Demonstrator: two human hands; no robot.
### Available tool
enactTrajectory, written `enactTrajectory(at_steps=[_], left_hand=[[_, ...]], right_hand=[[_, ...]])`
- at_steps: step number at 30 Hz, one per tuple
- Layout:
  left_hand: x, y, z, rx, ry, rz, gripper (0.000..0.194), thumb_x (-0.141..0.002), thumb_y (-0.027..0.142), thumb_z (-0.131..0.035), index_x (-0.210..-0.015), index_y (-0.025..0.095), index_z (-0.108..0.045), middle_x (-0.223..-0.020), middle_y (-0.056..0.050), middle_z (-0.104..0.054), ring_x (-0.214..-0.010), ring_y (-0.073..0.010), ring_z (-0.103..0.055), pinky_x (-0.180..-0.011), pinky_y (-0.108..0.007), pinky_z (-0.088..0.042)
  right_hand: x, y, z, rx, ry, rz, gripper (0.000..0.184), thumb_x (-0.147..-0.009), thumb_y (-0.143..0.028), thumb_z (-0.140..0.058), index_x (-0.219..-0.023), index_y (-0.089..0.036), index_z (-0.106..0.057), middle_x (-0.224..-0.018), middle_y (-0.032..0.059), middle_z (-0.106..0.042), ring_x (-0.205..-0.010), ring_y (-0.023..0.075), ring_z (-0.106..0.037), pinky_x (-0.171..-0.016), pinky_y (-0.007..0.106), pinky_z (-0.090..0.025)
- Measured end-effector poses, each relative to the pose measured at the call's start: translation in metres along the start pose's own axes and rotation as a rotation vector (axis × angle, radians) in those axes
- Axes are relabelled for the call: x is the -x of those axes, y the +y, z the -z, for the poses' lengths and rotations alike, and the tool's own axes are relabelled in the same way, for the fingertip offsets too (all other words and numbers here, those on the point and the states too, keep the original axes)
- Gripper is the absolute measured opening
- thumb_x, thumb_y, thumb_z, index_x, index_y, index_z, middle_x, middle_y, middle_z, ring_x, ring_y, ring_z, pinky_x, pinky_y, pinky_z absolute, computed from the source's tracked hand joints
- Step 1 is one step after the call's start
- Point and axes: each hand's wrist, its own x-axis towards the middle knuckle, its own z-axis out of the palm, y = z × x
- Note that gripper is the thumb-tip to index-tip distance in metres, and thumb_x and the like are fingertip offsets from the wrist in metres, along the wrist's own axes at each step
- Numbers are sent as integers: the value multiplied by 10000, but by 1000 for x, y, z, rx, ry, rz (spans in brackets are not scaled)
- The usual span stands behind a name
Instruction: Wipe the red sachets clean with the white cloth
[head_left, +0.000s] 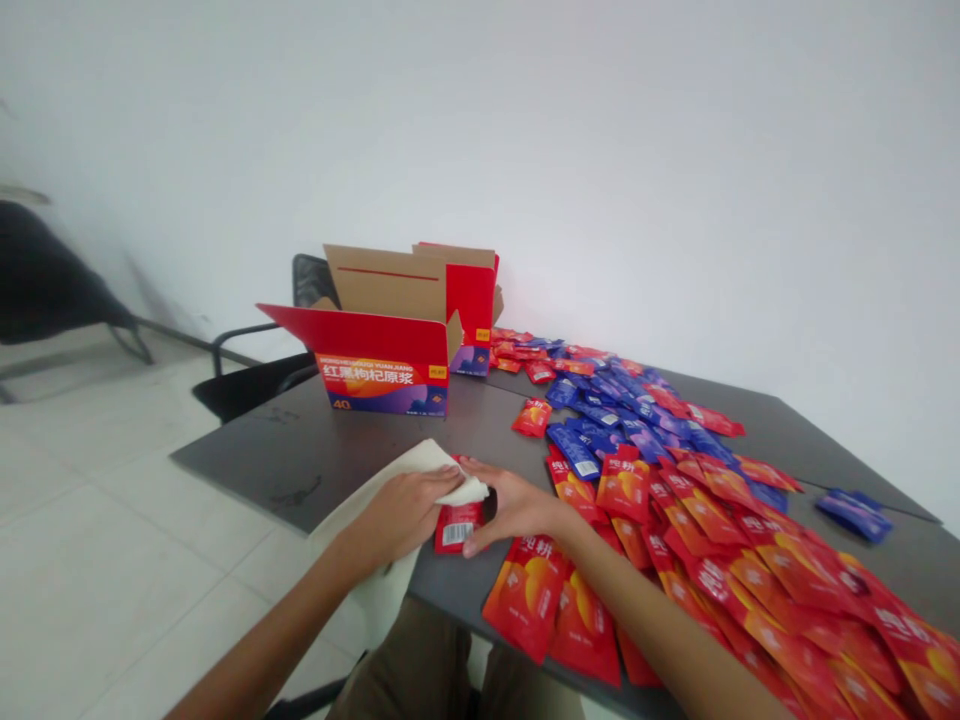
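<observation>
A cream cloth (429, 456) hangs over the near edge of the table, bunched under my left hand (405, 508). The fingers of that hand close on the cloth and press it against a small red pouch (454, 538) with a barcode label. My right hand (517, 500) curves around the pouch's right side, with the thumb at its lower edge and the fingers at its top. The cloth and both hands hide the middle of the pouch. Just right of my right hand lie red-orange pouches (529, 590) with fruit pictures.
An open red carton (382, 380) stands at the table's far left, with a second carton (472, 305) behind it. Blue pouches (600, 410) and more red ones spread in a heap across the right side. A black chair (251, 380) stands beyond the dark table (352, 445).
</observation>
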Motion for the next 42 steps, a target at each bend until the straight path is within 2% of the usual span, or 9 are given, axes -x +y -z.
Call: enactTrajectory(at_steps=[6, 8, 11, 13, 20, 27, 34, 39, 42], left_hand=[[20, 19, -5, -6, -59, -195, 601, -783, 33, -389, -1375, 108, -462, -1432, -90, -471, -1355, -159, -387, -1146, -319, -305], [21, 18, -4, 1, -48, -176, 613, -779, 26, -388, -1378, 129, -461, -1427, -78, -479, -1345, -155, -404, -1140, -326, -320], [8, 7, -2, 4, -7, -70, 571, -788, 25, -399, -1335, 136, -518, -1382, -96, -528, -1294, -181, -476, -1115, -347, -361], [0, 1, -1, -11, 17, -27, 530, -804, 39, -417, -1311, 126, -542, -1366, -117, -540, -1276, -205, -498, -1103, -363, -376], [19, 18, -10, 9, -23, -184, 619, -776, 14, -398, -1381, 138, -455, -1426, -75, -485, -1347, -156, -401, -1146, -330, -313], [-2, 6, 1, -27, -13, -45, 536, -807, 37, -404, -1320, 123, -529, -1368, -107, -542, -1286, -196, -486, -1111, -354, -361], [19, 15, -5, 14, -51, -167, 585, -799, 35, -392, -1373, 121, -465, -1419, -78, -490, -1343, -154, -406, -1144, -321, -310], [0, -5, -1, 5, 22, -13, 556, -772, 15, -391, -1294, 115, -556, -1349, -110, -557, -1259, -193, -515, -1102, -351, -373], [2, 2, 0, 1, 6, -60, 554, -779, 23, -398, -1307, 110, -542, -1357, -115, -549, -1272, -193, -501, -1106, -350, -369]], right_hand=[[-1, -1, 0, 70, -16, -31, 1173, -381, -474, -888, -1401, -123, -426, -1483, 187, -379, -1388, 322, -352, -1170, 450, -238], [-2, 0, 0, 66, -25, -23, 1167, -385, -472, -888, -1400, -125, -427, -1487, 185, -373, -1394, 326, -339, -1173, 456, -227], [-1, 0, 1, 26, -26, 26, 1052, -465, -466, -868, -1390, -188, -451, -1486, 119, -403, -1395, 296, -348, -1183, 432, -214], [-1, -1, 1, 9, -12, 19, 1056, -470, -463, -867, -1399, -198, -440, -1481, 107, -414, -1387, 294, -362, -1181, 424, -226], [-2, 6, -1, 38, -13, 49, 1144, -408, -446, -891, -1416, -202, -408, -1495, 128, -384, -1384, 305, -365, -1179, 443, -218], [-1, 1, 0, -5, 23, 79, 981, -508, -425, -864, -1383, -242, -460, -1445, 70, -475, -1363, 272, -406, -1172, 411, -245], [0, 3, -2, 67, 8, -40, 1157, -386, -453, -893, -1397, -130, -434, -1480, 179, -389, -1388, 338, -347, -1161, 468, -253], [1, -3, 0, -8, 11, 23, 978, -491, -435, -868, -1367, -238, -482, -1467, 76, -443, -1377, 280, -382, -1183, 424, -219], [0, -2, 0, 3, 11, 5, 1013, -474, -441, -872, -1377, -223, -469, -1470, 93, -435, -1379, 288, -378, -1178, 434, -231]])
